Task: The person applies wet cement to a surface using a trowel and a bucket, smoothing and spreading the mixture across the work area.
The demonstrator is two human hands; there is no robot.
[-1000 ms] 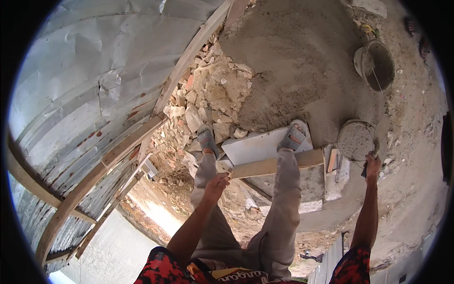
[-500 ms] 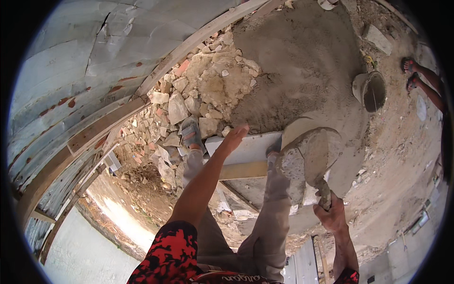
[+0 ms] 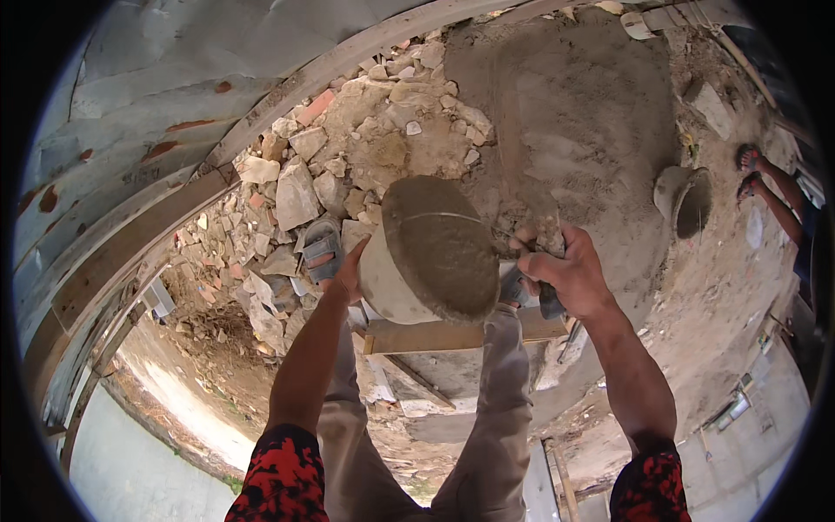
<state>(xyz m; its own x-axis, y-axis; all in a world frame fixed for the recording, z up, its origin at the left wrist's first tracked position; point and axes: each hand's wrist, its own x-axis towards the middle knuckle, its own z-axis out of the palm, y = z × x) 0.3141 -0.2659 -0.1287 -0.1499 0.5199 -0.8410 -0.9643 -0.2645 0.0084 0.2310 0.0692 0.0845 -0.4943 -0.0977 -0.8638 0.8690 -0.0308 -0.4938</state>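
Between my hands a pale bucket [image 3: 380, 277] hangs tilted, its mouth full of wet grey mortar [image 3: 435, 244]. My left hand [image 3: 350, 271] grips its left side low down; those fingers are partly hidden behind it. In my right hand [image 3: 570, 270] is a mortar-caked trowel [image 3: 548, 228], its blade pointing away from me. The bucket's wire handle [image 3: 448, 215] runs across the mouth to the fingers of this hand, which seem to hook it too. Beyond the bucket spreads a layer of wet mortar [image 3: 600, 113] on the ground.
Broken stones and rubble [image 3: 296, 196] lie at the left, beside a rusty metal sheet wall [image 3: 156, 113] with a timber rail [image 3: 139, 230]. A second bucket [image 3: 674, 196] lies on its side at the right, near another person's feet [image 3: 748, 174]. A wooden plank [image 3: 435, 337] crosses between my legs.
The bucket has been lifted and swung left, its mouth tipped away to the right. My left hand has taken hold of its side. My right hand has moved up and forward with the trowel.
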